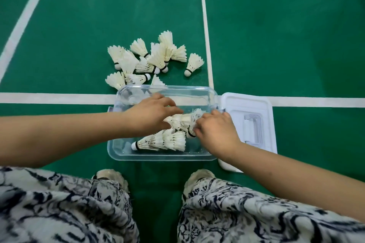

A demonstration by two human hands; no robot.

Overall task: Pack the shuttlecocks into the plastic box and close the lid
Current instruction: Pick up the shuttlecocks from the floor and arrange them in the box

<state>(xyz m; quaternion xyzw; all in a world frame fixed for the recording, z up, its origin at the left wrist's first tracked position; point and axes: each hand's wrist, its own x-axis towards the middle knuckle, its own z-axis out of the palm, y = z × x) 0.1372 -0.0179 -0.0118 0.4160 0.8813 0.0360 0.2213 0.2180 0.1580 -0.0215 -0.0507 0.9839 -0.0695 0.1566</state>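
Note:
A clear plastic box [158, 157] stands open on the green court floor in front of me. Inside it lie several white feather shuttlecocks [164, 141], stacked near the front wall. Both hands are inside the box. My left hand [152, 113] grips the feather end of a shuttlecock [180, 119] lying across the middle. My right hand [215, 130] pinches the black-banded cork end of a shuttlecock in the same cluster. A loose pile of shuttlecocks [150, 59] lies on the floor just beyond the box. The white lid [248, 108] lies flat to the right of the box.
White court lines [205, 25] cross the green floor beyond and beside the box. My knees in patterned fabric and two light shoes [110, 176] fill the bottom of the view, close to the box's front edge.

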